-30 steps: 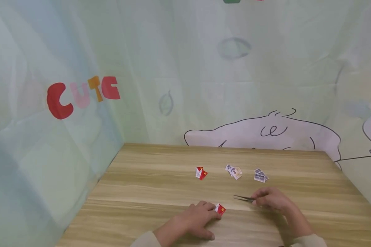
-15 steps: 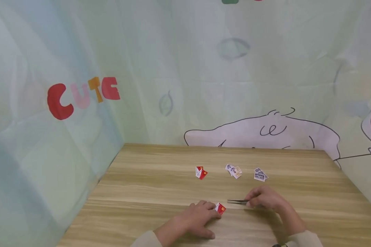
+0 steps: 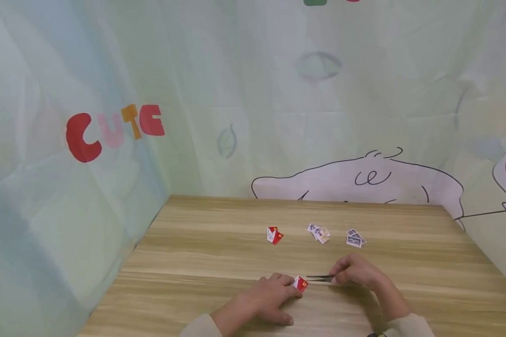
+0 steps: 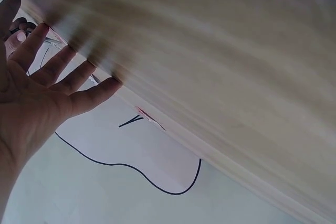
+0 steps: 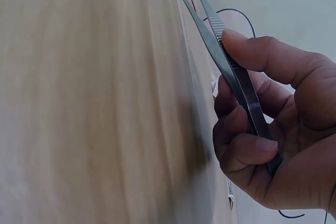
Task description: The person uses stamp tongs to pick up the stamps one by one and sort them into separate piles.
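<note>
My left hand (image 3: 271, 298) lies spread on the wooden table, its fingertips at the left edge of a small red and white stamp (image 3: 301, 284) with a yellow emblem. In the left wrist view the left hand (image 4: 47, 87) touches the tabletop with straight fingers. My right hand (image 3: 357, 271) holds metal tweezers (image 3: 320, 278) between thumb and fingers. The tweezers' tips point left, right beside the stamp's right corner. In the right wrist view the two prongs of the tweezers (image 5: 231, 66) stand apart, with nothing seen between them.
Farther back on the table (image 3: 211, 243) lie three small piles: red and white stamps (image 3: 274, 236) at left, pale figured stamps (image 3: 319, 233) in the middle, grey stamps (image 3: 355, 238) at right. A printed cloth (image 3: 244, 93) hangs behind and at the sides.
My right hand has moved left and slightly nearer, bringing the tweezers' tips to the stamp's right side. The left hand has stayed in place.
</note>
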A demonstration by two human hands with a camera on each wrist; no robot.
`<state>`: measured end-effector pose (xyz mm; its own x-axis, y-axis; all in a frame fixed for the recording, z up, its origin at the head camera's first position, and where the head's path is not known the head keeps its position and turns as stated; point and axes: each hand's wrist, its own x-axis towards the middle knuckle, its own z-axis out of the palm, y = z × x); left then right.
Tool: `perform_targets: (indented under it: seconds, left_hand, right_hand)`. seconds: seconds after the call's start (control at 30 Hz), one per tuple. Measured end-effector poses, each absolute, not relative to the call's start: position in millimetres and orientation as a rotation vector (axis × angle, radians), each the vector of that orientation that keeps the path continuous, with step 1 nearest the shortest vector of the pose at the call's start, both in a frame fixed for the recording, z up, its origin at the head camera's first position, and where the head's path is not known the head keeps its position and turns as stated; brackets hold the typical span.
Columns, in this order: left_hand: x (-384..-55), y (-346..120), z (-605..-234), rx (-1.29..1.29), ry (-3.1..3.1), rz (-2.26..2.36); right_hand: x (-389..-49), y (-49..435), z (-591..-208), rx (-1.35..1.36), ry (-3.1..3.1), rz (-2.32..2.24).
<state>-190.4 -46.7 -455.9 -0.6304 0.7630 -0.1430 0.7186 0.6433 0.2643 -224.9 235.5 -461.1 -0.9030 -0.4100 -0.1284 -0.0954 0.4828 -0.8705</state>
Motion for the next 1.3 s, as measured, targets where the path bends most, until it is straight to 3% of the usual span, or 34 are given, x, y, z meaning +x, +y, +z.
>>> perform_targets:
  seconds: [1.3]
  left_hand:
    - [-181.6,-51.8,-445.7,1.171,2.673,0.301]
  right_hand:
    - [-215.0,228.0,-462.7,-0.478,2.378,-1.440]
